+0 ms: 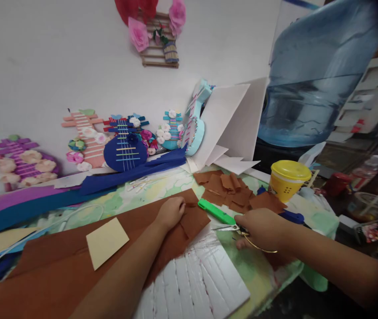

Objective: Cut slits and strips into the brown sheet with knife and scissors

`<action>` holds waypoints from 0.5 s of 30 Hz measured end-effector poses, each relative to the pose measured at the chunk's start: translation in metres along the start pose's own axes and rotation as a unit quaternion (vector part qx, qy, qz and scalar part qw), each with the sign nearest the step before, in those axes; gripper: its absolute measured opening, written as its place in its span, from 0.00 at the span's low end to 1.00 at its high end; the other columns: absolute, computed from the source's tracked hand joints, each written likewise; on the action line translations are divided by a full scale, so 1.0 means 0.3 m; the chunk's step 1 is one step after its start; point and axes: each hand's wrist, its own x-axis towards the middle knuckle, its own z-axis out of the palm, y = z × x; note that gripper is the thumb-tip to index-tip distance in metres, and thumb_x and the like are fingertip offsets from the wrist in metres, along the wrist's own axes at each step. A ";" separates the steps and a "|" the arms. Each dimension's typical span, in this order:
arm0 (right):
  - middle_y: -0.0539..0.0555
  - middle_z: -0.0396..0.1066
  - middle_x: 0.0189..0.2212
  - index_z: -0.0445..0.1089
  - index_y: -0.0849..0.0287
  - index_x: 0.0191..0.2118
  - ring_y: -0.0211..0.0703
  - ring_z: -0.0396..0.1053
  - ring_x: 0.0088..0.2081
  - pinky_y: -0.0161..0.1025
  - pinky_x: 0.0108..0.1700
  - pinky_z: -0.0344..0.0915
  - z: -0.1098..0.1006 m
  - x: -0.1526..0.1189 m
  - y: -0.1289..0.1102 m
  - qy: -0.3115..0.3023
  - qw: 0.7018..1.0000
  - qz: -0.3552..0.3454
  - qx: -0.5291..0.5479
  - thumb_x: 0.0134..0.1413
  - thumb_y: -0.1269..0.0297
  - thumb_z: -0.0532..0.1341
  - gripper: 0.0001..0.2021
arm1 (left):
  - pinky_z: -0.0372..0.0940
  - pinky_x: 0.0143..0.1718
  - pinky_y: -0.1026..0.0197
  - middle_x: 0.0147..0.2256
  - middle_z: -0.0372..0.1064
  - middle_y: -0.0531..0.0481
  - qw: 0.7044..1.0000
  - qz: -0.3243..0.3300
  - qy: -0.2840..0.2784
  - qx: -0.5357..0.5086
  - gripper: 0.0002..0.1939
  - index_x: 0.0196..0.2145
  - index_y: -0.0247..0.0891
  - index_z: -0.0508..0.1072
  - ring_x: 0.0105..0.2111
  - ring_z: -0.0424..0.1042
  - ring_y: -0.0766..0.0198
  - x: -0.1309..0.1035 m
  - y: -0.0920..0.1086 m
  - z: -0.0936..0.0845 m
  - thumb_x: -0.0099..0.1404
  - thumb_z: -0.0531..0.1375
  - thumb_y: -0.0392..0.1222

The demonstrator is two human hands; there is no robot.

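My left hand (171,213) is closed on the right end of a large sheet of brown crepe paper (59,261), fingers curled and partly hidden. A small cream paper square (107,242) lies on that sheet. My right hand (262,228) holds a pair of scissors (227,228), blades pointing left toward the brown paper's edge. A green box cutter (216,212) lies just beyond the blades. Below the paper's right end is a white scored board (195,283). Several cut brown paper pieces (227,190) are piled past the box cutter.
A yellow-lidded tub (289,179) stands on the right, before a large blue water bottle (308,75). White boards (225,119) lean at the back. Decorated paper instruments, including a dark blue one (125,153), line the wall. Blue paper strips (136,170) lie at the back left.
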 end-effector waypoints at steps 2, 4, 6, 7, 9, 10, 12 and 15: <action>0.58 0.69 0.26 0.65 0.59 0.33 0.52 0.67 0.29 0.37 0.24 0.52 -0.017 0.004 0.006 0.001 1.000 0.007 0.005 0.43 0.41 0.49 0.24 | 0.63 0.36 0.55 0.40 0.63 0.47 1.000 0.002 0.006 -0.002 0.10 0.41 0.34 0.65 0.36 0.66 0.63 -0.003 0.000 -0.001 0.63 0.52 0.42; 0.57 0.69 0.27 0.65 0.59 0.33 0.50 0.67 0.29 0.37 0.25 0.52 -0.035 0.016 0.011 -0.005 1.000 0.011 0.022 0.43 0.41 0.49 0.25 | 0.62 0.37 0.55 0.39 0.63 0.48 1.000 0.009 0.008 -0.004 0.10 0.40 0.35 0.65 0.36 0.65 0.63 -0.005 0.002 -0.001 0.63 0.52 0.42; 0.57 0.68 0.28 0.65 0.59 0.34 0.49 0.67 0.29 0.36 0.25 0.51 -0.052 0.033 0.012 -0.023 0.999 0.013 0.036 0.43 0.40 0.48 0.26 | 0.62 0.37 0.55 0.39 0.63 0.48 1.000 0.019 0.007 -0.005 0.10 0.40 0.35 0.65 0.36 0.65 0.63 -0.007 0.003 0.000 0.63 0.52 0.42; 0.57 0.68 0.28 0.65 0.59 0.34 0.49 0.66 0.30 0.36 0.25 0.51 -0.058 0.040 0.011 -0.033 0.999 0.012 0.037 0.43 0.40 0.49 0.26 | 0.62 0.37 0.54 0.39 0.63 0.48 1.000 0.023 0.006 -0.005 0.10 0.40 0.35 0.65 0.36 0.65 0.63 -0.007 0.003 0.002 0.63 0.52 0.42; 0.58 0.68 0.29 0.66 0.60 0.35 0.49 0.66 0.30 0.36 0.25 0.51 -0.065 0.052 0.007 -0.053 0.998 0.008 0.030 0.42 0.40 0.49 0.27 | 0.62 0.38 0.54 0.40 0.63 0.48 1.000 0.026 0.005 -0.005 0.10 0.40 0.35 0.65 0.37 0.65 0.62 -0.006 0.001 0.007 0.63 0.52 0.42; 0.58 0.68 0.29 0.66 0.60 0.35 0.49 0.66 0.30 0.36 0.25 0.51 -0.067 0.055 0.004 -0.061 0.998 0.005 0.027 0.42 0.40 0.49 0.27 | 0.62 0.38 0.54 0.40 0.63 0.47 1.000 0.027 0.005 -0.005 0.10 0.40 0.35 0.65 0.37 0.65 0.62 -0.006 0.000 0.009 0.63 0.52 0.42; 0.58 0.68 0.28 0.66 0.60 0.35 0.48 0.66 0.29 0.35 0.24 0.51 -0.067 0.057 -0.001 -0.072 0.997 -0.007 0.024 0.42 0.41 0.49 0.26 | 0.62 0.38 0.54 0.40 0.63 0.47 1.000 0.028 0.006 -0.006 0.10 0.40 0.35 0.65 0.37 0.65 0.62 -0.006 -0.002 0.013 0.63 0.52 0.42; 0.57 0.69 0.28 0.66 0.60 0.34 0.48 0.66 0.28 0.35 0.23 0.50 -0.070 0.056 -0.007 -0.081 0.996 -0.034 0.017 0.43 0.41 0.48 0.26 | 0.62 0.38 0.54 0.40 0.63 0.47 0.999 0.031 0.007 -0.006 0.10 0.41 0.35 0.65 0.38 0.65 0.62 -0.009 -0.002 0.015 0.63 0.52 0.42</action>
